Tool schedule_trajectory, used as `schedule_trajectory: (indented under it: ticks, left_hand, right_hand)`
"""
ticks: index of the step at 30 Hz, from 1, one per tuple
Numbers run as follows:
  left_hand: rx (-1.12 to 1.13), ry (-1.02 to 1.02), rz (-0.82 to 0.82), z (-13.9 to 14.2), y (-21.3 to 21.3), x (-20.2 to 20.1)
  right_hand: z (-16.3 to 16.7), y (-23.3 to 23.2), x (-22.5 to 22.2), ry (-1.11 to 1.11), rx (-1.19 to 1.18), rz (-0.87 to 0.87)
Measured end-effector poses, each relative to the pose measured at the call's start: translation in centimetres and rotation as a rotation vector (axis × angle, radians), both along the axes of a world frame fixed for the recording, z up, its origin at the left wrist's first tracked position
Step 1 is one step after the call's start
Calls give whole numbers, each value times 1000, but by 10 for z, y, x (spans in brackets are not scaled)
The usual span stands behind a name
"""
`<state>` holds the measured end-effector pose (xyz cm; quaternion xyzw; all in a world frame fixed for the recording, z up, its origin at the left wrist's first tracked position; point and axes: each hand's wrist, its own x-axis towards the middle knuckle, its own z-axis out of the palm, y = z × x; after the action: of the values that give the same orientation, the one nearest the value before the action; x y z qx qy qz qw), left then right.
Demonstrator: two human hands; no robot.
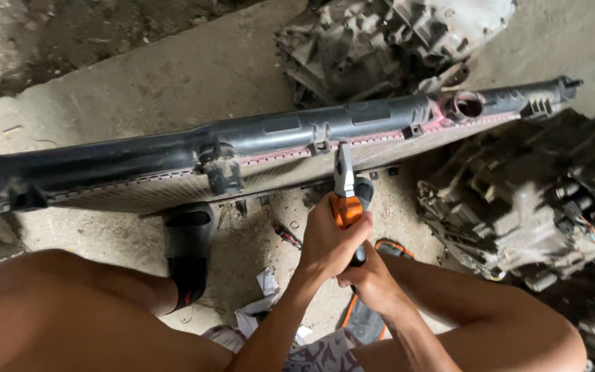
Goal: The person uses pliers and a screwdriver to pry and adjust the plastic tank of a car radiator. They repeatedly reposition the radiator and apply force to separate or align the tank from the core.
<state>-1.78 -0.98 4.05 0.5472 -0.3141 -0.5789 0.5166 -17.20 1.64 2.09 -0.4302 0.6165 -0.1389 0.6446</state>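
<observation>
A: What's the biggest thing down there?

B: The radiator (173,176), standing on edge on the concrete floor (173,76), running from 9 o'clock up toward 2 o'clock. Its black top tank faces the camera, with a round neck (467,105) near the 2 o'clock end.

A: And around it?

B: Two grimy engine housings: one (387,38) at 12 o'clock behind the radiator, another (538,207) at 3 o'clock. A black sandal (189,248) sits at 8 o'clock under the radiator.

A: The hands?

B: Both are clenched round the orange-and-black handles of the pliers (346,189), dead centre. The left hand (330,241) is on top, the right hand (370,279) just below at 5 o'clock, touching it.

A: Where do the pliers reach?

B: Their metal nose points to 12 o'clock, meeting the tank's crimped edge.
</observation>
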Motion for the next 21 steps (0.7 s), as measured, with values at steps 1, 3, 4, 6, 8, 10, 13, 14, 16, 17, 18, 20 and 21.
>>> schedule_trajectory:
  ticks: [1, 3, 4, 6, 8, 10, 13, 14, 16, 17, 18, 20, 21]
  left_hand:
    - [-33, 6, -5, -2, 0, 1]
    - [-103, 24, -39, -7, 0, 3]
    - [-93, 17, -55, -9, 0, 4]
    - [-67, 4, -85, -13, -1, 4]
    - [-81, 49, -79, -16, -1, 4]
    - [-94, 40, -84, -19, -1, 4]
    - [-123, -18, -104, -22, -1, 4]
    - [-133, -17, -107, -23, -1, 4]
    - [-146, -27, -101, -25, -1, 4]
    - [-150, -39, -92, -25, -1, 4]
    - [-154, -52, -84, -26, -1, 4]
    - [-149, -47, -92, -26, -2, 6]
    - [-146, -45, -94, -26, -2, 7]
  right_hand:
    - [2, -3, 0, 45, 38, 39]
    - [6, -7, -1, 143, 109, 93]
    - [7, -10, 0, 134, 96, 107]
    - [5, -13, 1, 118, 73, 139]
    - [1, -14, 1, 104, 30, 154]
    - [-4, -14, 0, 94, 8, 167]
    - [-12, -12, -4, 101, -17, 180]
    - [-15, -12, -5, 108, -35, 182]
    - [-19, -11, -6, 115, -47, 185]
    - [-20, -11, -6, 115, -41, 187]
    - [-22, -11, -5, 115, -35, 189]
    - [-23, -11, -4, 141, -5, 172]
    - [-24, -11, -3, 154, 10, 166]
